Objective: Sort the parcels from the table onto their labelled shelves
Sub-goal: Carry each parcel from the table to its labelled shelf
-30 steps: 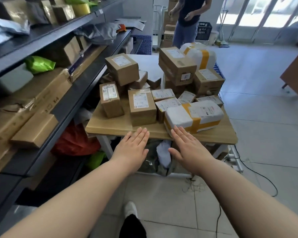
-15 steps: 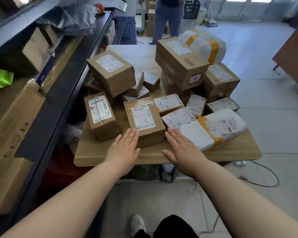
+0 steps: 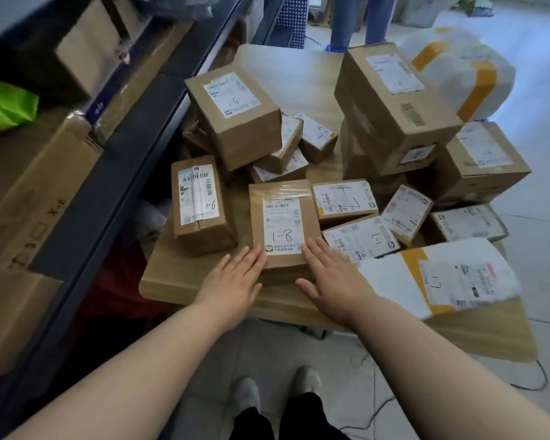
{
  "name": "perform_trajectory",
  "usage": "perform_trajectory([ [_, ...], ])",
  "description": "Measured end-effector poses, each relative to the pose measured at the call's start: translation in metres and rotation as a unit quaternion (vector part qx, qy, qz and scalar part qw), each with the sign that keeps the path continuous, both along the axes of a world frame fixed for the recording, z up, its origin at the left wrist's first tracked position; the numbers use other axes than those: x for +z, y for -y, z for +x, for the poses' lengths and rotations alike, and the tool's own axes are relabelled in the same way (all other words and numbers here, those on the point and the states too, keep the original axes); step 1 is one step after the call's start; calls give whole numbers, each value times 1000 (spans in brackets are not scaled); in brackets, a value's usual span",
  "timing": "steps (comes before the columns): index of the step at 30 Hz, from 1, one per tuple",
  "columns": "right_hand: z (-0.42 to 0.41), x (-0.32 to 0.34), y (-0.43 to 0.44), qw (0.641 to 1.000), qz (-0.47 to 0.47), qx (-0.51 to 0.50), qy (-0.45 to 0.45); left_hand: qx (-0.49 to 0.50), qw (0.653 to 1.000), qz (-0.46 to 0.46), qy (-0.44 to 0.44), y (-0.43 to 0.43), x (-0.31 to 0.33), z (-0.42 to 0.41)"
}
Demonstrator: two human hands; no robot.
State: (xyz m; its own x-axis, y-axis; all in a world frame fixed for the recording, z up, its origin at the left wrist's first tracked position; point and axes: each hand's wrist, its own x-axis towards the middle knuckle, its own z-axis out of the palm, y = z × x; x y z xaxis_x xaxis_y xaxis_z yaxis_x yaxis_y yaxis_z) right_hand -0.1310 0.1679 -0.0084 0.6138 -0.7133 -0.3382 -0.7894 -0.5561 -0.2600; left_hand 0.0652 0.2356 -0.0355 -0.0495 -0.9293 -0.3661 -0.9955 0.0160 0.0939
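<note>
A wooden table (image 3: 185, 281) carries a heap of parcels. At its front stands a brown box marked 1-8 (image 3: 283, 214). My left hand (image 3: 235, 281) lies flat with its fingertips on the box's near left corner. My right hand (image 3: 327, 274) lies flat with its fingertips at the near right corner. Both hands have fingers stretched out and hold nothing. To the left stand two brown boxes marked 1-6 (image 3: 200, 201), (image 3: 235, 115). Small boxes marked 1-7 (image 3: 343, 198), (image 3: 362, 239) and a white bag with yellow tape (image 3: 442, 277) lie to the right.
Dark metal shelves (image 3: 115, 160) run along the left, holding cardboard boxes (image 3: 29, 198) and a green bag (image 3: 4, 106). Larger boxes (image 3: 391, 106) and a white wrapped bundle (image 3: 461, 68) are stacked at the table's back right. A person's legs (image 3: 340, 20) stand beyond. Cables (image 3: 537, 376) lie on the tiled floor.
I have stepped closer to the table, and both hands have moved forward from its front edge onto the near corners of the box marked 1-8.
</note>
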Motion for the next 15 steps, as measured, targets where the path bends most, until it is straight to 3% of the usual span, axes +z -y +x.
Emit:
perform_trajectory([
  [6, -4, -9, -8, 998, 12, 45, -36, 11, 999, -4, -43, -12, -2, 4],
  [15, -14, 2, -50, 996, 29, 76, -39, -24, 999, 5, -28, -51, 4, 6],
])
